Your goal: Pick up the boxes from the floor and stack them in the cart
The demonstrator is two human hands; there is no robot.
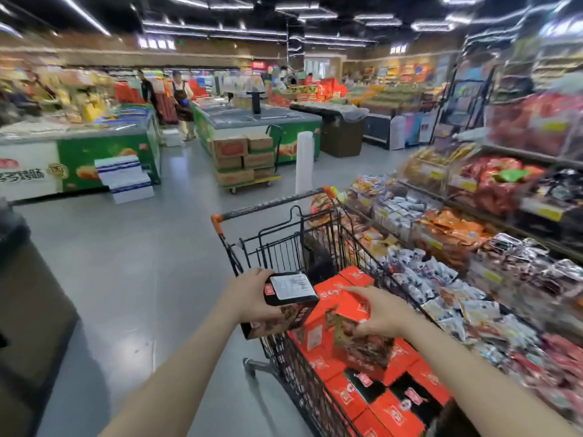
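Observation:
A black wire shopping cart (252,244) with an orange-tipped handle stands in front of me, partly filled with several orange and black boxes (388,408). My left hand (252,294) grips a black box (284,307) with a white label on its end, held over the cart's left rim. My right hand (378,313) grips an orange box (356,335) with a food picture, held above the stacked boxes inside the cart. No boxes on the floor near me are in view.
A shelf of packaged snacks (457,263) runs close along the cart's right side. A dark bin (28,294) stands at my left. Freezer chests (79,159), a trolley of cardboard cartons (243,162) and white boxes (124,178) lie ahead across open grey floor. People stand far back.

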